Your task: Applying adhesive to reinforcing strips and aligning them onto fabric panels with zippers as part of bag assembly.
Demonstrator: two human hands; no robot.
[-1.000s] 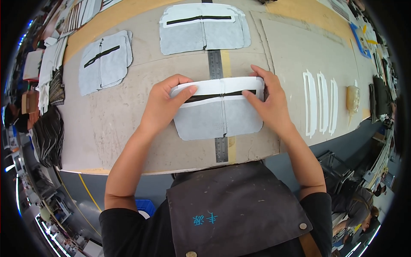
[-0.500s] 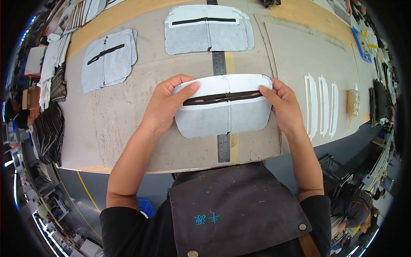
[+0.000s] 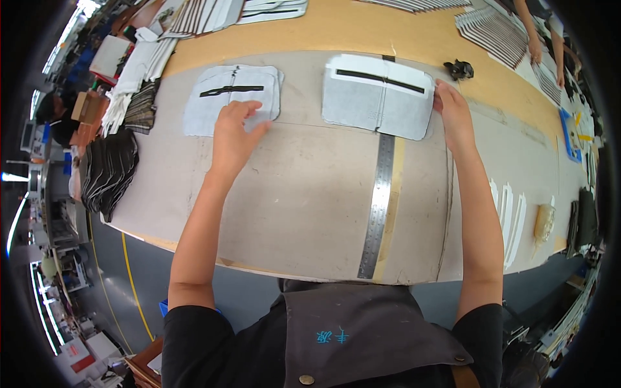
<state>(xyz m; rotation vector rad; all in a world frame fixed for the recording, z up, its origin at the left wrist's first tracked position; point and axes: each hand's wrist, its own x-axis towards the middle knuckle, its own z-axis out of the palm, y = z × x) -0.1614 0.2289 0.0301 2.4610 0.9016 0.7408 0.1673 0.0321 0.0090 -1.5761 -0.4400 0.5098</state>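
My left hand is open, thumb and fingers apart, over the lower edge of the left stack of pale grey-white fabric panels. Each top panel has a dark slot across it and a line down the middle. Farther right lies another stack of such panels, its top one bearing a white strip around a straight black slot. At that stack's right edge, my right hand has its fingers closed against the panel's corner; the thumb is mostly hidden.
A steel ruler lies along the grey board beside tan tape. White slotted strips and a yellowish bottle lie at right. Folded dark cloth hangs at the left edge. Another person's hands are at far right.
The panel held between both hands has gone to the far stack. My left hand has let go and moved left toward the other stack; my right hand has reached forward.
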